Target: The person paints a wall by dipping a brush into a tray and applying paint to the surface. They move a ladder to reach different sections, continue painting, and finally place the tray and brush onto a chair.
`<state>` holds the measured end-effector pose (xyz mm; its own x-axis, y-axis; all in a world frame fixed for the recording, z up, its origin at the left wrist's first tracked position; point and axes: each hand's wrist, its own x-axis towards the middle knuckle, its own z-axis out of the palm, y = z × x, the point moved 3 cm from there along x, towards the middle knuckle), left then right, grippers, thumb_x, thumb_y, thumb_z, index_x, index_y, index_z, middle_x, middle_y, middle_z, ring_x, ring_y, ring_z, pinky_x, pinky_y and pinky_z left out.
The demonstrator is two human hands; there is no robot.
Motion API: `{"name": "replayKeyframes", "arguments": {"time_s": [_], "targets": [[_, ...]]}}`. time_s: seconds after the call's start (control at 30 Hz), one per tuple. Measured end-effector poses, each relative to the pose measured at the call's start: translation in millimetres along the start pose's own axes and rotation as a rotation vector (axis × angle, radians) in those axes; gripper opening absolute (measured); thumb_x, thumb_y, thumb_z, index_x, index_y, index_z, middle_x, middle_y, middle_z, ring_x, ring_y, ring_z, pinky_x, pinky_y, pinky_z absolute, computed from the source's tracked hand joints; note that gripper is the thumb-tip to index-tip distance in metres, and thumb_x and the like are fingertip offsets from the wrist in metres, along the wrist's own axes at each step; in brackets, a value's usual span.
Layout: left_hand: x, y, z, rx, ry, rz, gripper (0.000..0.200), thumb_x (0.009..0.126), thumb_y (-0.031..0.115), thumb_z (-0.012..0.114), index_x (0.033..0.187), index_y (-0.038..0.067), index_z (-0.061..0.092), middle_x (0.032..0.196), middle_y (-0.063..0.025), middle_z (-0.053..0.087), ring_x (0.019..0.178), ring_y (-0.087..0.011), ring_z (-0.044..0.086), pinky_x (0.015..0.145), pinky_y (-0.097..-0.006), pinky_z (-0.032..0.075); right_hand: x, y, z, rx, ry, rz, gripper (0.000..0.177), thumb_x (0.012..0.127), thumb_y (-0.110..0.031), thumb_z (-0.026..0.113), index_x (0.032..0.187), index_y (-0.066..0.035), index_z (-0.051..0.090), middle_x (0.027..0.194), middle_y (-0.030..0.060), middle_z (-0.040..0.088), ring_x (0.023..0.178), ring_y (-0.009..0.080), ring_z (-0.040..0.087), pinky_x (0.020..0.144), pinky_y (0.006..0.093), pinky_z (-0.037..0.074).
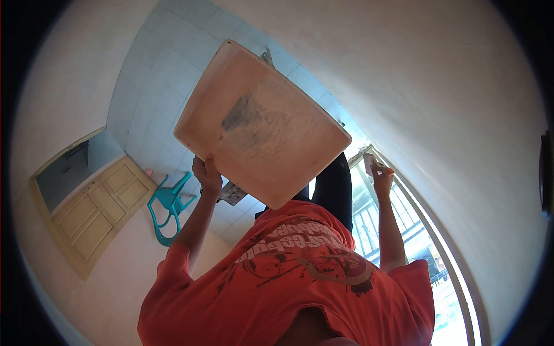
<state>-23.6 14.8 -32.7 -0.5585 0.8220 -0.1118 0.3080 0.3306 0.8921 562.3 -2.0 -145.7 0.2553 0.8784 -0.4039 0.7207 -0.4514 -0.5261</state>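
Observation:
A large salmon-coloured plastic tray (pixel 277 109) with rounded corners and a dark grey smudge in its middle is tilted in front of my body. My left hand (pixel 208 175) grips its lower left edge, thumb on the upper face and the other fingers mostly hidden behind it. To the right, near the window frame, my right hand (pixel 382 178) is raised and closed around a small brush-like tool (pixel 369 165) with a pale, flat head and an orange end. The exact kind of tool I cannot tell.
A turquoise plastic chair (pixel 167 202) is at left, close to a cream panelled door (pixel 104 210). Pale tiles (pixel 167 63) cover the floor. A bright barred window (pixel 369 222) and a plain wall (pixel 438 92) are on the right. A patterned object (pixel 232 194) shows below the tray.

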Motion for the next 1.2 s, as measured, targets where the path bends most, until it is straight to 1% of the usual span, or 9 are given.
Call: {"name": "replayKeyframes", "arguments": {"time_s": [0.17,0.37,0.5,0.6,0.77,0.87,0.97,1.1,1.2], "targets": [[1,14,6,-0.091,-0.016,-0.034,0.035,0.096,0.025,0.05,0.101,-0.009,0.06,0.089,-0.0153,0.065,0.08,-0.0199,0.06,0.07,-0.0348,0.048,2,9,-9,0.099,0.021,0.119,0.033,0.085,-0.024,0.075,0.109,-0.001,0.072,0.097,0.0162,0.073,0.091,0.0259,0.071,0.079,0.0364,0.053],[-1,7,5,-0.064,-0.055,-0.129,0.05,0.096,0.033,0.044,0.12,-0.009,0.056,0.102,-0.0156,0.065,0.088,-0.0212,0.063,0.073,-0.0336,0.052,-9,47,-14,-0.029,0.109,0.164,0.034,0.083,-0.027,0.077,0.105,-0.001,0.072,0.093,0.0163,0.071,0.088,0.0299,0.07,0.078,0.0396,0.052],[5,18,10,-0.07,-0.065,-0.018,0.049,0.097,0.033,0.044,0.118,-0.009,0.057,0.099,-0.0148,0.066,0.084,-0.0215,0.064,0.07,-0.0335,0.052,-14,63,7,0.013,0.189,0.257,0.036,0.082,-0.03,0.076,0.102,0.0,0.071,0.096,0.0179,0.07,0.091,0.0321,0.069,0.079,0.0414,0.051],[4,17,4,-0.101,-0.108,-0.144,0.048,0.098,0.032,0.044,0.116,-0.01,0.057,0.101,-0.0148,0.066,0.084,-0.0211,0.064,0.07,-0.0327,0.052,-27,88,33,-0.001,0.241,0.275,0.039,0.082,-0.034,0.074,0.098,0.001,0.07,0.099,0.0203,0.069,0.095,0.0362,0.067,0.084,0.0464,0.05],[6,13,9,-0.175,-0.072,-0.08,0.045,0.098,0.029,0.047,0.117,-0.011,0.058,0.101,-0.0144,0.066,0.085,-0.0195,0.064,0.072,-0.0322,0.052,-75,117,86,-0.018,0.298,0.263,0.039,0.079,-0.033,0.077,0.098,0.001,0.067,0.098,0.0199,0.07,0.094,0.0363,0.068,0.08,0.0437,0.051],[7,7,7,-0.14,-0.064,-0.025,0.044,0.099,0.027,0.048,0.117,-0.012,0.058,0.101,-0.0139,0.066,0.086,-0.0188,0.064,0.074,-0.0316,0.052,-114,109,99,-0.05,0.155,0.443,0.047,0.079,-0.04,0.076,0.106,-0.005,0.061,0.09,0.02,0.071,0.089,0.0388,0.069,0.076,0.0479,0.052],[6,10,8,-0.103,-0.058,0.004,0.044,0.098,0.026,0.048,0.116,-0.013,0.059,0.101,-0.0139,0.066,0.086,-0.0191,0.063,0.077,-0.0326,0.051,-149,113,105,-0.023,0.205,0.536,0.048,0.082,-0.048,0.072,0.102,-0.006,0.062,0.089,0.0217,0.071,0.089,0.0403,0.069,0.074,0.0505,0.051],[10,8,7,-0.023,-0.029,-0.009,0.045,0.097,0.028,0.049,0.11,-0.013,0.062,0.096,-0.0146,0.068,0.084,-0.0196,0.062,0.076,-0.0348,0.05,-179,141,107,-0.073,0.223,0.653,0.046,0.081,-0.037,0.074,0.11,-0.007,0.055,0.089,0.0194,0.071,0.089,0.04,0.069,0.075,0.0508,0.052],[10,14,8,0.043,-0.018,0.047,0.046,0.095,0.029,0.05,0.105,-0.013,0.064,0.094,-0.015,0.068,0.083,-0.0201,0.062,0.076,-0.036,0.05,-199,162,104,-0.034,0.327,0.644,0.056,0.085,-0.058,0.063,0.107,-0.009,0.074,0.097,0.0268,0.07,0.096,0.0432,0.067,0.082,0.0496,0.051]]}}
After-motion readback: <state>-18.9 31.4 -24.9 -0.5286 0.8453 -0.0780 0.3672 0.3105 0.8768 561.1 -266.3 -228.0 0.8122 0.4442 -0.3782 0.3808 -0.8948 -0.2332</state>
